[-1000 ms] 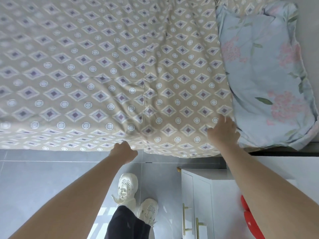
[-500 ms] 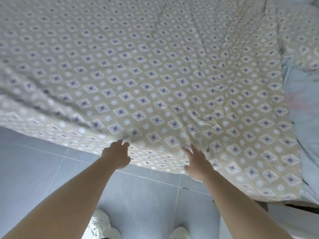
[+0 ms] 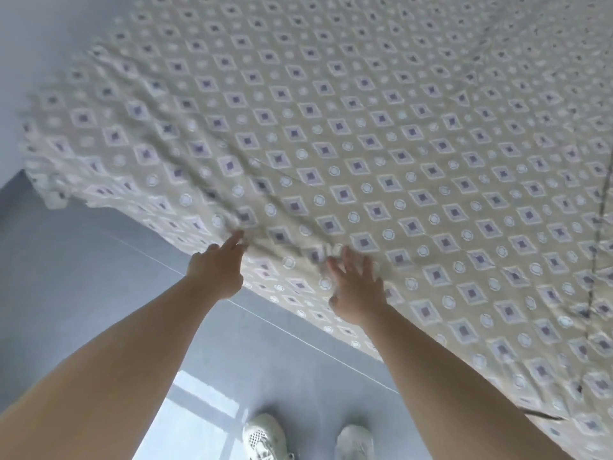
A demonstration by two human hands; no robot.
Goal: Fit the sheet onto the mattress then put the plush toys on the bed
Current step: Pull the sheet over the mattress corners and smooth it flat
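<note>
A beige sheet (image 3: 365,134) with purple diamonds and white circles covers the mattress and hangs over its near edge. My left hand (image 3: 215,270) reaches that edge, and its fingertips pinch the cloth, where creases fan out to the left corner (image 3: 53,194). My right hand (image 3: 356,288) lies on the sheet just right of it, fingers spread, with cloth bunched in front of the fingertips. Both hands are blurred. No plush toys are in view.
Grey floor tiles (image 3: 83,293) lie below the bed edge, with a bright patch of window light. My two white shoes (image 3: 265,436) stand close to the bed. A grey wall (image 3: 39,44) rises at the upper left.
The view has swung left along the bed, so the floral pillow and white cabinet are out of sight. Both hands have moved left along the edge and closer together, and the left one took hold of the cloth.
</note>
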